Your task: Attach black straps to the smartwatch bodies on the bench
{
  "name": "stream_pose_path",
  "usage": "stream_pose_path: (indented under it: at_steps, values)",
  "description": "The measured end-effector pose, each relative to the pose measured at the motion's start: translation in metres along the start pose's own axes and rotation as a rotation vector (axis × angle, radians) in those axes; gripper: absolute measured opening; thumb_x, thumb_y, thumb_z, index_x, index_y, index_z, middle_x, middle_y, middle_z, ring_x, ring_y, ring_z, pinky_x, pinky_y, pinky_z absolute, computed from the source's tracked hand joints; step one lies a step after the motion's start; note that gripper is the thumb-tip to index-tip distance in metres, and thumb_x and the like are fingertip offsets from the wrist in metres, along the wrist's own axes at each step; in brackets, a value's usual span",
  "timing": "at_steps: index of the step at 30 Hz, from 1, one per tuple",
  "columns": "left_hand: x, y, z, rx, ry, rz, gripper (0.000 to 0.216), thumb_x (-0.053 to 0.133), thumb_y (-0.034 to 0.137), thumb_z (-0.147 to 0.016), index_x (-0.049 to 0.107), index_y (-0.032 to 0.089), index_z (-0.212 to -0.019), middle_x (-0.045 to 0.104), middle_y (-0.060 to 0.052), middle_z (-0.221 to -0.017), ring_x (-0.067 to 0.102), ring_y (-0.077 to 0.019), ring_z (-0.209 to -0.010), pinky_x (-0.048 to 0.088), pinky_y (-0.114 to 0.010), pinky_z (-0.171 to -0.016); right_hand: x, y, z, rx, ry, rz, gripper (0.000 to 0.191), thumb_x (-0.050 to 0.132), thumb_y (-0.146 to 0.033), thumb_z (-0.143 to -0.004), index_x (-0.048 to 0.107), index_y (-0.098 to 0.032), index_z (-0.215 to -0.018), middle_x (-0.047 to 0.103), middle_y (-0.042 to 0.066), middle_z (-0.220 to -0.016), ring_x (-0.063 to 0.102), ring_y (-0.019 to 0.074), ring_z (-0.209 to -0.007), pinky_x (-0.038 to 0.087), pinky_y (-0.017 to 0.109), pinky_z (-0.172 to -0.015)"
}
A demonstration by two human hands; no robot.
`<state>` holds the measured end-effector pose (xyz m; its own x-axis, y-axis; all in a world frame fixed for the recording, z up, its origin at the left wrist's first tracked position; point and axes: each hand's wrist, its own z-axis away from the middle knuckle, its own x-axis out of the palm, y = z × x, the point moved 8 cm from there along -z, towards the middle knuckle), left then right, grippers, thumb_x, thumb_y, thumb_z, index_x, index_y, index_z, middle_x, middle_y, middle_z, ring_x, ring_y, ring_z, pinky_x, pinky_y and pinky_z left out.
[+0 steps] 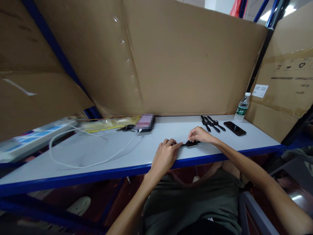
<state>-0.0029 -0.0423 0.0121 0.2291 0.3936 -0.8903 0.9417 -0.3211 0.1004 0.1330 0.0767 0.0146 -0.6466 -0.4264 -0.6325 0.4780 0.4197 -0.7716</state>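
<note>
Head view had both hands down on the pale tabletop [117,153], close to its blue front edge, working on one small black watch-like piece [191,143] that lay flat between them. The left hand [165,156] had its fingers drawn together into a pinch at the left end of the piece, where a thin strap bit stuck out. The right hand [200,134] sat curled over the other end, fingertips pressing down on it. Honestly couldn't tell how firm either grip was, it's tiny in the shot. My read: this was the fiddly fit-the-strap-to-the-body step, with the piece pinned to the surface rather than lifted. If so, any next move would need the right hand to keep the body from sliding while the left lined up the end squarely, so small careful motion, not force. Further back lay a few spare black straps [211,124], then a dark phone [234,128] just beside them, and a water bottle [242,107] against the cardboard wall [183,58]. A white cable [97,160] looped off to the left, well apart from the hands.
</note>
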Motion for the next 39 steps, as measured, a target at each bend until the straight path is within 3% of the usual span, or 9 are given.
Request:
stream_pose_path:
  at_steps: [8,13,24,32,39]
  values:
    - [0.000,0.001,-0.001,-0.006,0.000,-0.028,0.038,0.049,0.020,-0.104,0.074,0.030,-0.130,0.069,-0.010,-0.108,0.058,-0.0265,-0.099,0.047,-0.038,-0.084,-0.004,0.002,0.021,-0.090,0.171,0.039,0.010,0.070,-0.018,-0.082,0.068,-0.016,-0.073,0.066,-0.001,-0.066,0.057,0.0124,-0.065,0.042,0.023,-0.066]
    - [0.001,0.001,0.000,0.003,0.008,-0.001,0.037,0.049,0.020,-0.104,0.075,0.030,-0.128,0.068,-0.010,-0.106,0.058,-0.0254,-0.097,0.047,-0.037,-0.084,-0.003,0.010,0.020,-0.075,0.094,-0.041,0.010,0.071,-0.020,-0.082,0.067,-0.015,-0.075,0.066,-0.001,-0.068,0.058,0.0134,-0.065,0.045,0.025,-0.068]
    - [0.001,0.001,-0.001,-0.011,0.029,0.003,0.037,0.050,0.019,-0.103,0.075,0.031,-0.127,0.068,-0.010,-0.106,0.058,-0.0262,-0.099,0.047,-0.038,-0.084,-0.005,-0.006,0.027,-0.054,0.166,0.326,0.013,0.066,-0.018,-0.091,0.070,-0.016,-0.079,0.066,0.000,-0.070,0.057,0.0137,-0.068,0.036,0.024,-0.067]
    - [0.000,0.004,-0.001,-0.001,0.027,0.002,0.036,0.051,0.020,-0.103,0.075,0.030,-0.127,0.068,-0.011,-0.108,0.058,-0.0266,-0.102,0.046,-0.038,-0.086,0.008,-0.024,0.044,0.047,0.327,0.792,0.020,0.052,-0.025,-0.104,0.069,-0.016,-0.102,0.075,0.016,-0.105,0.065,0.0263,-0.098,0.039,0.032,-0.079]
    - [-0.003,0.005,-0.002,-0.016,0.024,0.055,0.036,0.051,0.019,-0.103,0.076,0.030,-0.125,0.067,-0.011,-0.105,0.058,-0.0265,-0.101,0.047,-0.039,-0.087,-0.003,-0.011,0.036,0.079,0.268,0.673,0.022,0.055,-0.028,-0.103,0.066,-0.020,-0.085,0.074,0.006,-0.086,0.063,0.0198,-0.079,0.036,0.028,-0.070]
